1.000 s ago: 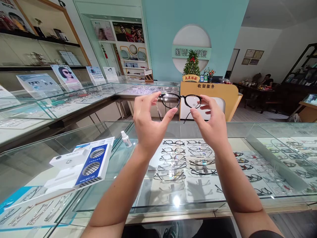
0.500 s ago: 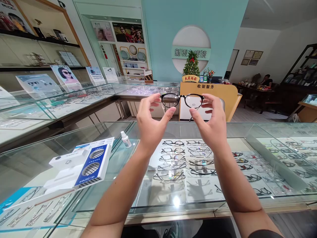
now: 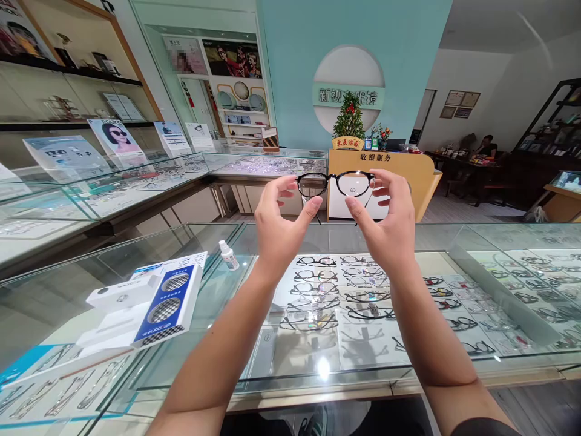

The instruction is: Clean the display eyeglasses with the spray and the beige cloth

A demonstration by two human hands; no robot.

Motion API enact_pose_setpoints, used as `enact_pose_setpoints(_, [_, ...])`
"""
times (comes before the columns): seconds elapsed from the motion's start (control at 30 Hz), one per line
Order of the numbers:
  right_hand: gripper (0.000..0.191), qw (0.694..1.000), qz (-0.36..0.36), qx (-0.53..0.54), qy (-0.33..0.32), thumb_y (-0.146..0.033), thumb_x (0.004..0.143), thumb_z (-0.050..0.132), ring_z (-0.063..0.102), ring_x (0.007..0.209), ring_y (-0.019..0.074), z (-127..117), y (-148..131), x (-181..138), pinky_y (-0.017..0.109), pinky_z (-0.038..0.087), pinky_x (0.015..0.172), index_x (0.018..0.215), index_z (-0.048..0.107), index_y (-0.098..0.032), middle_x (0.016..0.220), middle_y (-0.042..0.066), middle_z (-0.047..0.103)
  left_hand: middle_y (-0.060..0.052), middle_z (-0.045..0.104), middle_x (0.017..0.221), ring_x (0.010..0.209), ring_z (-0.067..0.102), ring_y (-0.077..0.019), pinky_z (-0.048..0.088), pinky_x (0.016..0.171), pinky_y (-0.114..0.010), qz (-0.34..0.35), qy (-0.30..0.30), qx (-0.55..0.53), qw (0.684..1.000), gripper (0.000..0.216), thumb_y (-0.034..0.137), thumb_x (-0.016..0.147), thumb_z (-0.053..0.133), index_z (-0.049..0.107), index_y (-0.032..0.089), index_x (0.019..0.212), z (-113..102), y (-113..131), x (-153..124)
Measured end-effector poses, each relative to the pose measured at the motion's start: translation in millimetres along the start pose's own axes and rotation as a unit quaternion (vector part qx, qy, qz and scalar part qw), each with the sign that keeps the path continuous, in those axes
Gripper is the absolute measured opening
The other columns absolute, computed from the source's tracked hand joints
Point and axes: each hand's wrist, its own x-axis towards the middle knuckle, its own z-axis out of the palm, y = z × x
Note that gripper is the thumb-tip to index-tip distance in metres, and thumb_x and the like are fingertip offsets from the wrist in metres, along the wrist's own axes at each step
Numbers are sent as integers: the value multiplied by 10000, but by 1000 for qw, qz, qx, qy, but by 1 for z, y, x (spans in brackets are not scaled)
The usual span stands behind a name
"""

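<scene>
Black-framed glasses (image 3: 336, 183) are held up in front of me, above a glass display counter (image 3: 218, 284). My left hand (image 3: 282, 225) pinches the left end of the frame with fingers curled round it and thumb below. On the right end, my right hand (image 3: 385, 221) grips the same way. The lenses face me and the temples hang down behind the fingers.
Rows of glasses (image 3: 340, 297) lie inside the counter below my arms. A small white bottle (image 3: 228, 255) and a blue-and-white box display (image 3: 157, 303) stand on the counter at left. A wooden cashier desk (image 3: 399, 175) with a small tree (image 3: 349, 121) is behind. A person sits far right.
Both hands have tilted the glasses slightly and shifted them a little right; the grip is the same.
</scene>
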Motion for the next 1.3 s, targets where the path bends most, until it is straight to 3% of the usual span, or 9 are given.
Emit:
enact_pose_setpoints(0.4, [507,1000,3,2,1,-596,994,741,687,1068,269,-1,-2,0,502,596,967,1396,601,-321,1272,78,709,-91,770,1252,1113,725,-251,559,975,-432,-7,-1,-8,1000,557,661,931,825,694,263,1299,1,1,-1])
enact_pose_setpoints(0.83, [472,997,53,-1,-54,-502,1039,644,707,1214,316,-1,-1,0,571,595,1038,1461,619,-293,1372,128,746,-58,703,1128,1060,688,-234,545,938,-403,35,30,35,998,640,734,868,851,626,250,1222,3,2,-4])
enact_pose_setpoints(1.3, [512,992,94,-6,-81,-494,1038,612,738,1156,330,3,5,-2,619,591,1038,1505,632,-286,1431,150,768,-61,666,1113,1053,665,-256,555,965,-437,61,31,62,996,633,707,863,871,602,264,1226,2,7,-6])
